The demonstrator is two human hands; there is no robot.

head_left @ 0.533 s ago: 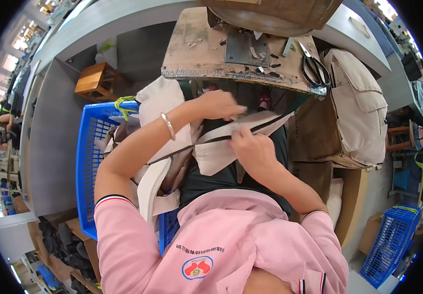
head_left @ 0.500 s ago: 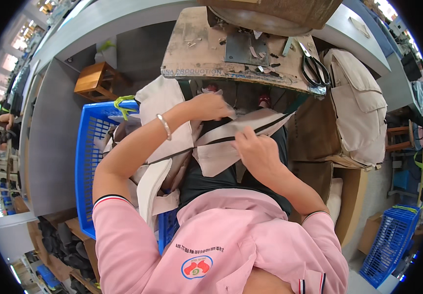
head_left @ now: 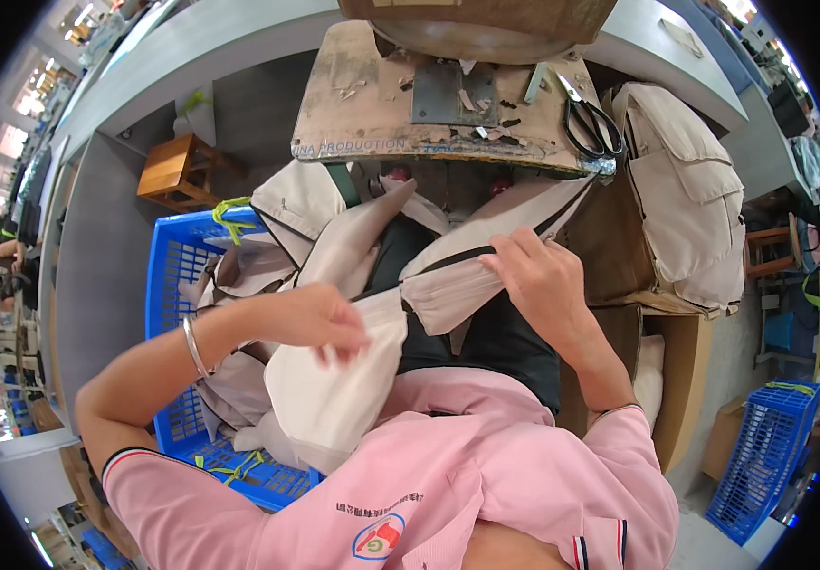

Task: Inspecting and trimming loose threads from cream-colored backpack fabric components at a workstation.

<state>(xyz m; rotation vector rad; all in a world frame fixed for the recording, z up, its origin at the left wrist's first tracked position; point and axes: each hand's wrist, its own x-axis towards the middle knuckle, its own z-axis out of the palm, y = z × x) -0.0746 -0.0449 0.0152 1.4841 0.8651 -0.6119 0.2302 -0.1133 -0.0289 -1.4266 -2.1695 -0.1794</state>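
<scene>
Cream fabric panels edged with a black strip lie across my lap. My right hand (head_left: 538, 280) pinches the black-edged fabric panel (head_left: 457, 290) near its upper edge, with fingers bent over the strip. My left hand (head_left: 320, 321) is blurred by motion above a wide cream fabric flap (head_left: 339, 389); whether it grips anything does not show. The flap hangs beside the blue crate, joining the held panel along the black strip. Another black-trimmed fabric piece (head_left: 301, 204) rests at the crate's far edge.
A blue plastic crate (head_left: 168, 323) with more fabric stands at my left. Ahead, a worn board (head_left: 353, 104) carries black-handled scissors (head_left: 592, 123), a dark plate (head_left: 453, 95) and scraps. Cream backpacks (head_left: 681, 190) rest by a cardboard box (head_left: 686, 380) at right.
My left hand has moved from the far middle back toward my body, on the left. The wide cream flap now lies spread beneath it. My right hand has shifted slightly right, still pinching the panel.
</scene>
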